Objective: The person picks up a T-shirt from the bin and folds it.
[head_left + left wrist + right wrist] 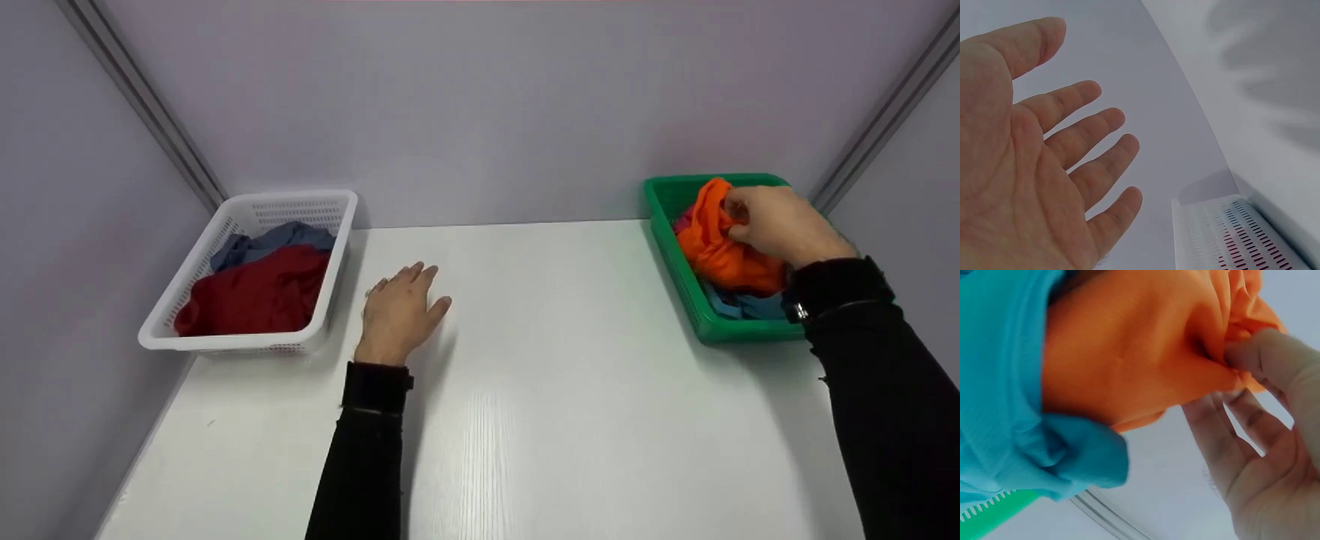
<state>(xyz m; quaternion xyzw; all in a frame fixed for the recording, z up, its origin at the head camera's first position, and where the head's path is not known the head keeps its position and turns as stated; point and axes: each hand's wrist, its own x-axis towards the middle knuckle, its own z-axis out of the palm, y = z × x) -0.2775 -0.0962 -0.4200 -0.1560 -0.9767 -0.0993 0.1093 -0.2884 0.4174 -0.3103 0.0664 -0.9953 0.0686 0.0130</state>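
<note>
My right hand [780, 221] pinches an orange cloth [724, 251] between thumb and fingers, over the green basket [709, 328] at the right. In the right wrist view the orange cloth [1129, 349] is drawn up against the fingertips, beside a blue cloth [1005, 382]. Part of the blue cloth [757, 306] shows beneath it in the basket, with a bit of pink cloth [682, 220] at the left side. My left hand [399, 311] hovers above the table with its fingers spread and holds nothing; the left wrist view shows its bare palm [1027, 169].
A white basket [240, 343] stands at the left, holding a dark red cloth [259, 292] and a grey-blue cloth [274, 241]. The white table [540, 360] lies between the baskets. Grey panels [495, 112] close off the back and both sides.
</note>
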